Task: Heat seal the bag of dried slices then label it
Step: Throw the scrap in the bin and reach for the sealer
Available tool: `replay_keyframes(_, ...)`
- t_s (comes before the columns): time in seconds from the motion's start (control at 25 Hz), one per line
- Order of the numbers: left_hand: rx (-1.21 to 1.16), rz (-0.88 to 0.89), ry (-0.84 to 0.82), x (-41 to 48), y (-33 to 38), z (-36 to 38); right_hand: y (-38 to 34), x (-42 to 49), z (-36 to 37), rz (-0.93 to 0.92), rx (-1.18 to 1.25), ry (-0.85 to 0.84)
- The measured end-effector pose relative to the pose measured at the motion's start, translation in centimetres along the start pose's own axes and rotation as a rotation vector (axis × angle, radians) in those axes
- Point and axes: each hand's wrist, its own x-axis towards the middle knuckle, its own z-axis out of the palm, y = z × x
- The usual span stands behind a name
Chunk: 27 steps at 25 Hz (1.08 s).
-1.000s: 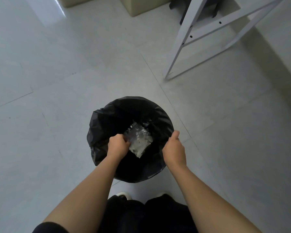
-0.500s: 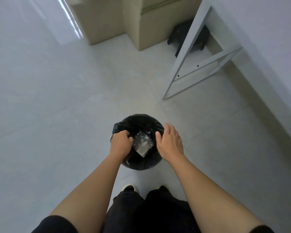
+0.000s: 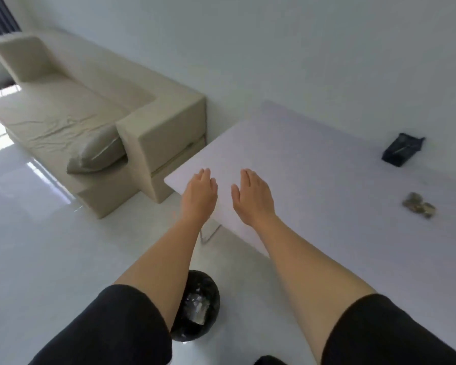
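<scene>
Head view: left hand (image 3: 199,196) and right hand (image 3: 253,197), both spread flat and empty, hover over the tabletop (image 3: 313,167) corner. The bag of dried slices (image 3: 417,205) lies well right of them, probably awaiting pickup for sealing.

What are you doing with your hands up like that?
Nothing is being held right now. The left hand and right hand are both open and empty, reaching out over the corner of the white table. A small bag of dried slices and a black packet lie farther along the table, untouched. A bin with a black liner sits on the floor below the arms, with clear plastic inside.
</scene>
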Motion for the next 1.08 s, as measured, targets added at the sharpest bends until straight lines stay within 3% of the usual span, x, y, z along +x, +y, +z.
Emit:
replay_keyframes(0.28, 0.017, 0.460, -0.213, 0.0, 22.4, 7.1, 19.0, -6.3, -14.1, 0.406, -0.068, 0.262)
replay_keyframes(0.56, -0.011, 0.674, -0.487, -7.0, 41.6, 22.4, 41.5, -19.8, -19.0, 0.760, -0.130, 0.303)
replay_keyframes(0.84, 0.049, 0.683, -0.601, -10.5, 53.8, 33.9, 58.6, -29.3, -21.3, 0.959, -0.134, 0.212)
replay_keyframes(0.96, 0.041, 0.613, -0.630, -10.2, 56.1, 37.3, 63.4, -30.9, -21.1, 1.024, -0.110, 0.160)
replay_keyframes(1.08, -0.087, 0.461, -0.777, -9.6, 57.0, 39.6, 66.1, -32.1, -20.0, 1.128, 0.037, -0.006)
